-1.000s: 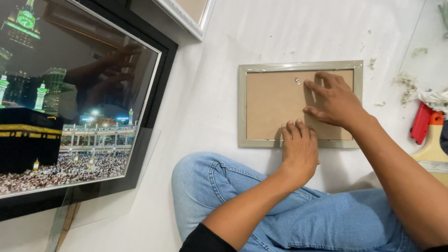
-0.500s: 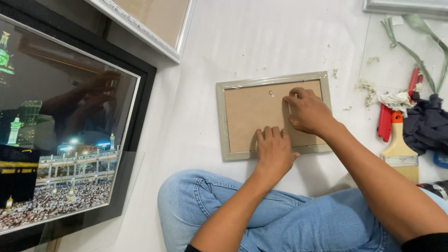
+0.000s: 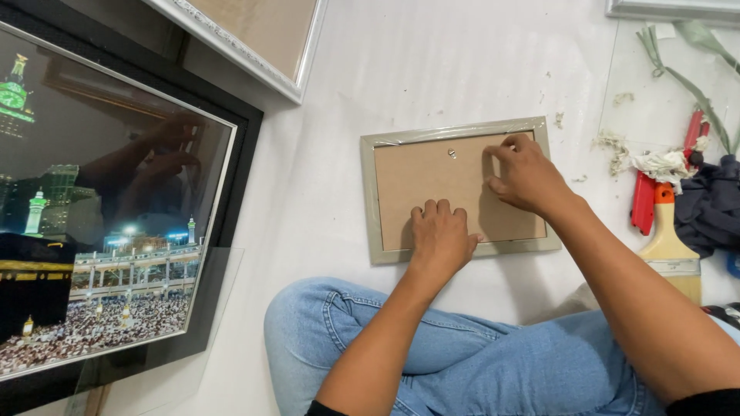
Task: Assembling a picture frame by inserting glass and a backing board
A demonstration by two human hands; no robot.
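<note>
A seated person in blue jeans (image 3: pixel 478 362), knee drawn up at the bottom of the view, works with two bare hands on a single small picture frame (image 3: pixel 459 189) lying face down on a white floor (image 3: pixel 432 62), just beyond the knee. The left hand (image 3: pixel 441 236) lies flat with fingers together and extended, pressing on the lower middle of the frame's brown backing board (image 3: pixel 416 177); it grips nothing. The right hand (image 3: pixel 527 174) rests on the board's upper right part, fingers bent with the tips down on the board, again clasping nothing. The frame has a pale silver-grey moulding that looks wrapped in clear film, and one small metal hanger (image 3: pixel 452 153) sits near the top centre of the backing. To the person's left stands one large black-framed photograph (image 3: pixel 100 223) of a lit night-time cityscape with crowds, its glass reflecting the hands; a loose clear sheet (image 3: pixel 208 323) leans at its foot. To the right lie one wide paintbrush (image 3: pixel 667 246) with a pale wooden handle and orange collar, one red-handled tool (image 3: pixel 641 202), a dark cloth (image 3: pixel 713 202) and green strapping (image 3: pixel 686 69) amid scraps. Farthest off, two more frames show: one silver frame (image 3: pixel 254 38), back outward, at upper left, and the edge of another frame (image 3: pixel 678 9) at upper right.
</note>
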